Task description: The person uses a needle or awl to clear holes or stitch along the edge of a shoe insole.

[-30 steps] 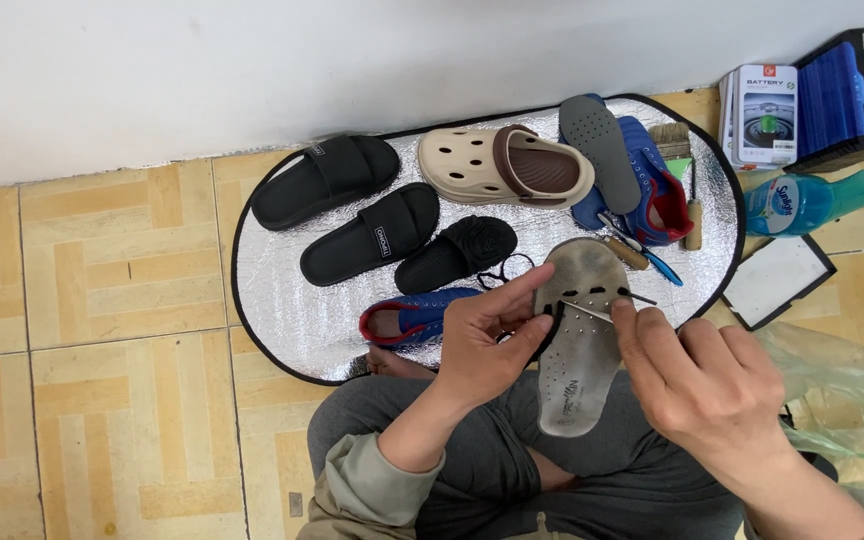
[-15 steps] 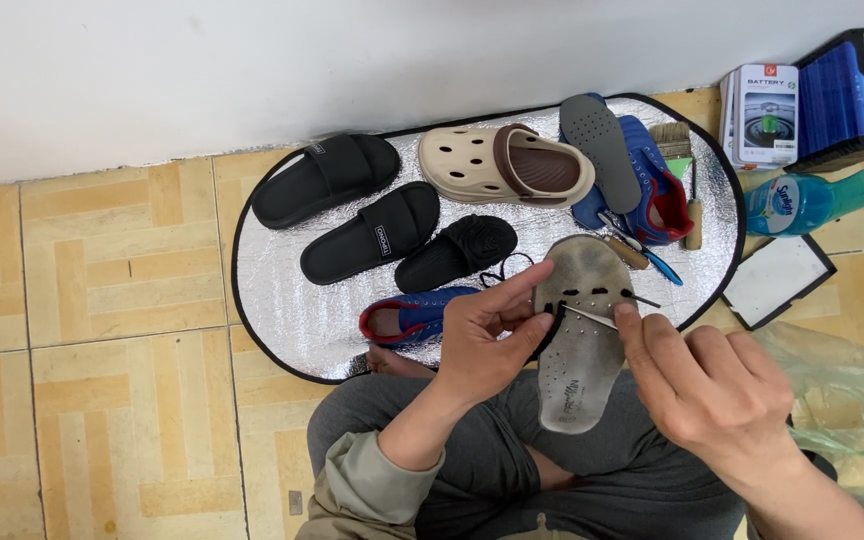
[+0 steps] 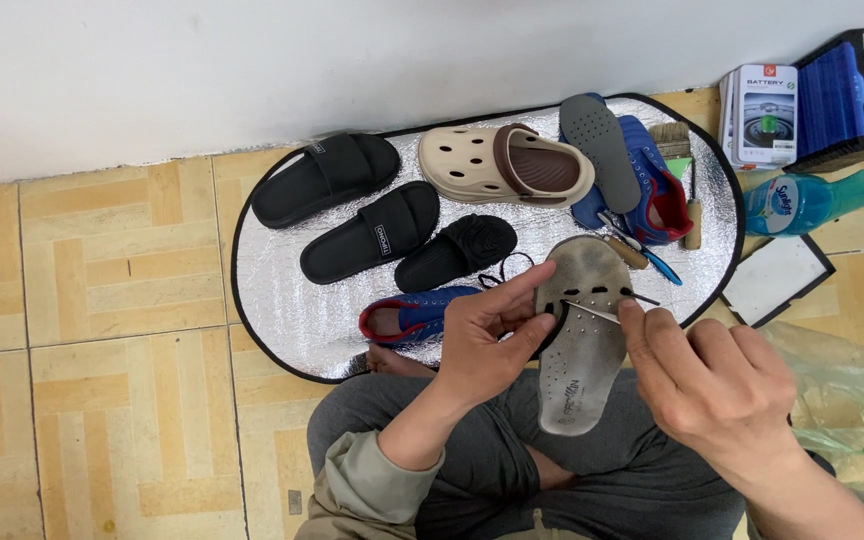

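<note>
— Fingers first: what are yours doing?

— Your right hand [image 3: 717, 385] has its fingertips [image 3: 634, 315] pinched shut on a thin metal needle [image 3: 592, 311], which lies across the upper half of a worn grey insole [image 3: 582, 345]. Your left hand [image 3: 487, 335] is curled around the insole's left edge, thumb stretched over the top surface, fingers mostly closed on it.

— Where is the insole itself?

— You hold it above your lap, toe end pointing away from you, just over the near rim of a silver foil mat [image 3: 282, 300]. A few dark slits show across its forepart, beside the needle.

— And around it?

— Just left of your left hand, on the mat, lies a blue shoe with red lining [image 3: 407, 315]. Farther out are two black slides [image 3: 352, 205], a small black slipper [image 3: 457, 250], a beige clog [image 3: 502, 165], and another blue shoe [image 3: 642, 185] with a dark insole [image 3: 602, 135] resting on it. A brush [image 3: 687, 180] lies at the mat's right edge. Off the mat, to your right, a blue spray bottle [image 3: 812, 200] lies on the tiled floor [image 3: 102, 400].
</note>
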